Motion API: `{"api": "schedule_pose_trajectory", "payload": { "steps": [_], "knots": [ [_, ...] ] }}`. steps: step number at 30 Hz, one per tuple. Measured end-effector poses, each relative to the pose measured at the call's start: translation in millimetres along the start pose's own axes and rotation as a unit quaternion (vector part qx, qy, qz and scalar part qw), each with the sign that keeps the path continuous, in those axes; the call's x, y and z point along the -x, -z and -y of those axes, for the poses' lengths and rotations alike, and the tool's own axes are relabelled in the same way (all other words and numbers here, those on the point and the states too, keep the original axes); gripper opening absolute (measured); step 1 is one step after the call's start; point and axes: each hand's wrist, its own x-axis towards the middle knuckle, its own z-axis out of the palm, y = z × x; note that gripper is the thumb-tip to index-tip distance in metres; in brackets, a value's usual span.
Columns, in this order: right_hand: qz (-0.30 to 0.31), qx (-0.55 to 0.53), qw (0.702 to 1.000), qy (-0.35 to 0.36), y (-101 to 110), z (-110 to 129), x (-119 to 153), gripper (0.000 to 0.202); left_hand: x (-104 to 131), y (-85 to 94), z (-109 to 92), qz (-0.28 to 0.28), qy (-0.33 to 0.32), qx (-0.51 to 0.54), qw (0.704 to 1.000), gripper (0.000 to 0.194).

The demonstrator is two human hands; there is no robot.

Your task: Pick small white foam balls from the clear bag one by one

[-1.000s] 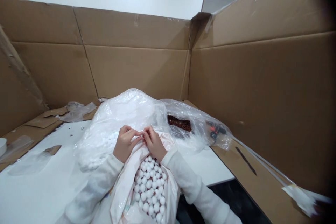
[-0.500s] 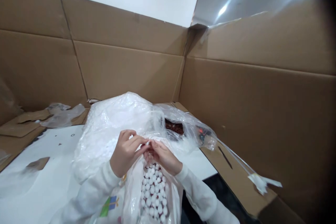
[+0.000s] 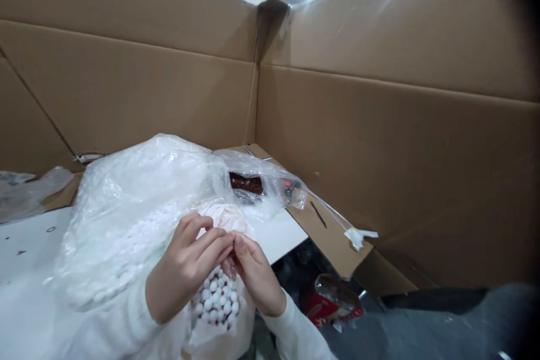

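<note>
My left hand (image 3: 189, 261) and my right hand (image 3: 255, 270) meet at the fingertips, closed in a pinch. Whatever lies between the fingers is too small and hidden to name. Just below them is an open plastic bag (image 3: 240, 323) holding many small white balls (image 3: 217, 298), with bits of dark red between them. Behind and left of my hands lies a large clear plastic bag (image 3: 139, 191) filled with white pieces.
Cardboard walls (image 3: 379, 152) enclose the back and right of the white table (image 3: 37, 242). A clear bag with dark brown contents (image 3: 247, 183) lies behind my hands. A red package (image 3: 329, 304) sits lower right, below the table. Thin strips with a white tip (image 3: 356, 238) lie on cardboard.
The view has swung right and down, bringing the red package into sight. My hands stay pinched together at the fingertips, over the bag of white balls.
</note>
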Motion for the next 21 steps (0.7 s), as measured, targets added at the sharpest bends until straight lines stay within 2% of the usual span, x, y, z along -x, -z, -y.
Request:
{"api": "schedule_pose_trajectory", "payload": {
  "steps": [6, 9, 13, 16, 19, 21],
  "knots": [
    [0.055, 0.005, 0.998, -0.019, 25.4, 8.3, -16.3, 0.036, -20.0, -6.9, -10.0, 0.017, 0.047, -0.066, 0.997, 0.019],
    [0.070, -0.024, 0.996, -0.045, 31.1, 3.5, -19.4, 0.037, -23.0, -7.4, -19.0, 0.023, 0.092, -0.079, 0.992, 0.030],
    [0.089, -0.033, 0.993, -0.070, 33.6, -6.3, -16.7, 0.037, -26.1, -5.5, -28.0, 0.045, 0.105, -0.096, 0.989, 0.038],
    [0.092, -0.017, 0.993, -0.065, 33.6, -13.0, -13.7, 0.040, -30.9, 6.8, -19.6, 0.124, 0.132, -0.059, 0.982, 0.037],
    [0.065, 0.043, 0.996, -0.033, 35.6, -18.1, -10.5, 0.041, -26.4, 32.1, -7.4, 0.218, 0.173, 0.027, 0.960, 0.030],
    [0.040, 0.132, 0.990, 0.032, 39.9, -22.1, -8.1, 0.036, -12.2, 51.2, -11.0, 0.222, 0.204, 0.041, 0.953, 0.033]
  ]
}}
